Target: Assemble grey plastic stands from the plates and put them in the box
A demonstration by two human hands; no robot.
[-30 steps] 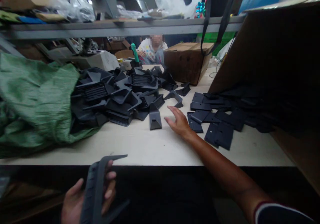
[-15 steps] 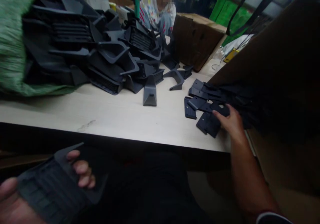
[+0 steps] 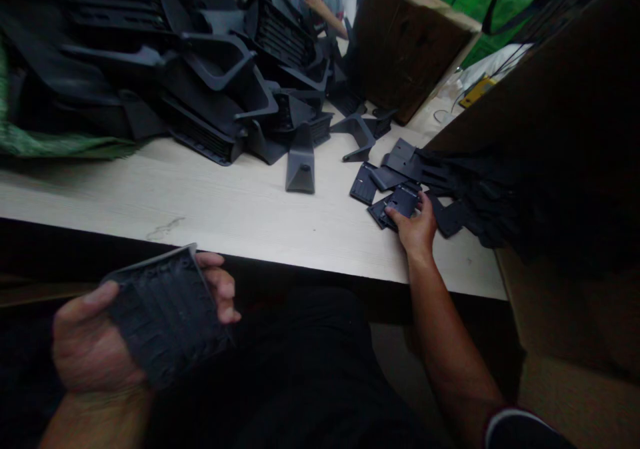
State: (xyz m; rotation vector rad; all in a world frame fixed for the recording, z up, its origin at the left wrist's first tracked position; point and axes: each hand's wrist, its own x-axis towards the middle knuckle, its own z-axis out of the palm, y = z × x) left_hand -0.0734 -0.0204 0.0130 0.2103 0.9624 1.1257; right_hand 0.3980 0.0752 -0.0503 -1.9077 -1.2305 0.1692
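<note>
A dark ribbed plastic bracket [image 3: 167, 312] lies in my left hand [image 3: 100, 342], with the thumb on one edge and the fingers around the far side, below the table's front edge. My right hand [image 3: 414, 227] pinches a flat black plate [image 3: 403, 200] between thumb and fingers, at the near side of a heap of similar dark plates [image 3: 450, 182]. Another plate [image 3: 363, 183] rests just left of that hand. Between the hands, a single grey bracket [image 3: 301, 162] stands on the pale table [image 3: 240, 215].
Many dark brackets [image 3: 210, 95] are piled at the back left beside a green woven sack [image 3: 55, 143]. A cardboard box [image 3: 407, 49] stands behind. At the right, a large carton [image 3: 560, 302] borders the plates. Across the table, a person's arm [image 3: 325, 12] shows.
My right hand has moved left and now has a plate between its fingers. My left hand has risen and turned the bracket, moving right. The view has tipped down.
</note>
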